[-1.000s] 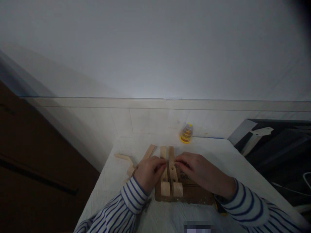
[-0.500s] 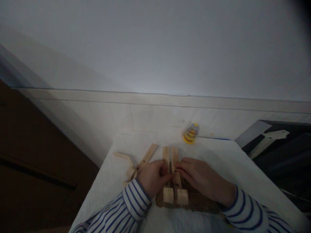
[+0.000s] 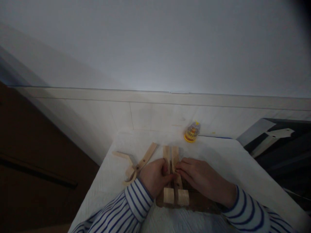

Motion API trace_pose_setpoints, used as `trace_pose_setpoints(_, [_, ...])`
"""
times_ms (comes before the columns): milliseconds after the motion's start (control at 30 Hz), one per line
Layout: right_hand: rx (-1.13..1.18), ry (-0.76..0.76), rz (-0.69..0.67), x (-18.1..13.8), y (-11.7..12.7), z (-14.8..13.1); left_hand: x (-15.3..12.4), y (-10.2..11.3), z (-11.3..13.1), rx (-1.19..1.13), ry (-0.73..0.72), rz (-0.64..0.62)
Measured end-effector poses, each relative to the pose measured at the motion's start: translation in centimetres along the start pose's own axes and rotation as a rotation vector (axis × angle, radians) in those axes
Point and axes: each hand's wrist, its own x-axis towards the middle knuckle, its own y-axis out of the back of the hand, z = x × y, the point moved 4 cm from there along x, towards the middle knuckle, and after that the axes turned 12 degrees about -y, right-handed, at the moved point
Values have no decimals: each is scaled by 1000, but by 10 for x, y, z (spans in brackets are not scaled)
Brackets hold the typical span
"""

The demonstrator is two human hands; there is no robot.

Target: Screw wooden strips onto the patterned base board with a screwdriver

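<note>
Two pale wooden bars (image 3: pixel 174 154) lie side by side, pointing away from me, on a brown cardboard piece (image 3: pixel 196 202) on the white table (image 3: pixel 218 155). Each bar ends in a wooden block (image 3: pixel 176 196) at the near end. My left hand (image 3: pixel 154 176) is closed on the left bar, fingers pinched at the gap between the bars. My right hand (image 3: pixel 198 176) is closed on the right bar from the other side, fingertips meeting the left hand's. Both sleeves are white with blue stripes.
Loose wooden strips (image 3: pixel 138 163) lie crossed on the table left of my left hand. A small yellow and clear container (image 3: pixel 191 132) stands at the table's far edge by the pale wall. A dark object with a white bracket (image 3: pixel 274 139) sits at the right. Brown floor lies left.
The view has shifted slightly, so everything sits a little further right. Both hands have slid toward the near ends of the bars and pinched closer together at the gap.
</note>
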Motion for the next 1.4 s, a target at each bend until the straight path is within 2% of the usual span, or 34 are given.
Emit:
trace_pose_setpoints(433, [-58, -26, -43, 2, 0, -4, 2, -4, -3, -51, 30, -43])
trace_pose_setpoints(1167, [-35, -27, 24, -1, 2, -6, 2, -5, -1, -93, 52, -62])
trace_pose_setpoints(1400, [7, 26, 29, -1, 1, -5, 3, -8, -5, -104, 39, -52])
